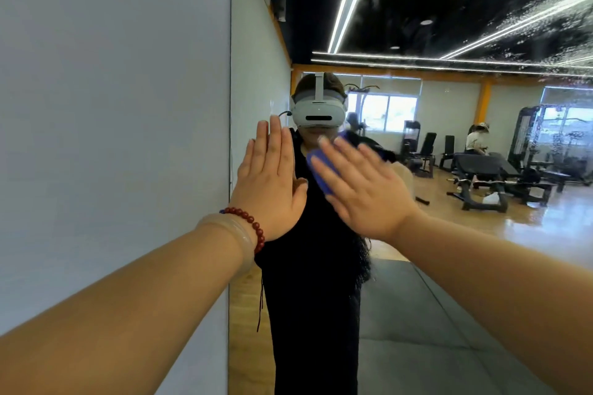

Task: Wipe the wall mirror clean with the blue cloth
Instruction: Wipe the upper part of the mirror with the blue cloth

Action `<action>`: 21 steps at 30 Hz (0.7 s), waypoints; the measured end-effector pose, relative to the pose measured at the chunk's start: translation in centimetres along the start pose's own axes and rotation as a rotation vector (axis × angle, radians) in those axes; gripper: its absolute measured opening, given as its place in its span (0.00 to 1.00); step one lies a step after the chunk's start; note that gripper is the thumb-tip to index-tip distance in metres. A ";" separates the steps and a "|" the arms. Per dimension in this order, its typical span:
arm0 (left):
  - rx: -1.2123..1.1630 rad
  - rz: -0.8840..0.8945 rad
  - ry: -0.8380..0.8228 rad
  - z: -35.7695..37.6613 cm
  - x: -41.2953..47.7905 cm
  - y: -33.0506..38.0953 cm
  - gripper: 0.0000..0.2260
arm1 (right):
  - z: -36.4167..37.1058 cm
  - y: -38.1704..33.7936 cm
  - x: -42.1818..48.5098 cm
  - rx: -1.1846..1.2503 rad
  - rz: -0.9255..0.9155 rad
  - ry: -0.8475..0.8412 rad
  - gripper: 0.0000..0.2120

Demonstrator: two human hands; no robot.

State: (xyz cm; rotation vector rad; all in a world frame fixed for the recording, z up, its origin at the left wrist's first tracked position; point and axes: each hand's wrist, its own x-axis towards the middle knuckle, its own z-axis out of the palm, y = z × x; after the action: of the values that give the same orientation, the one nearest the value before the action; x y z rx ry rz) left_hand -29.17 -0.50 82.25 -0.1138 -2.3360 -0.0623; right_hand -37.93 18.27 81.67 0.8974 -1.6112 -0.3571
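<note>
- At the left edge of the large frameless wall mirror, the left hand lies flat against the glass, its fingers straight, close together and pointing up, gripping nothing.
- Just to its right, the right hand presses the small soft blue cloth against the mirror, at about face height of the reflected person.
- The right hand's fingers are spread and straight over the cloth, not curled round it; the cloth's blue edge shows beyond the fingertips.
- A dark red bead bracelet and a pale translucent bangle sit on the left wrist.
- A plain grey wall borders the mirror on the left.
- White specks and streaks cover the mirror's upper right part.
- The glass reflects a white headset and black gym machines on a wooden floor.
</note>
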 end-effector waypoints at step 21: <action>-0.017 0.005 0.018 5.2 -1.6 1.5 0.34 | 2.4 -1.2 -3.2 0.028 0.325 0.044 0.28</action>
State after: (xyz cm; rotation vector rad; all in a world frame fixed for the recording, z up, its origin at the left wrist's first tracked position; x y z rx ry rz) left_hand -31.61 1.35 77.53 -0.1267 -2.3174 -0.0804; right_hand -39.75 19.14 78.04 0.6445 -1.6905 -0.0873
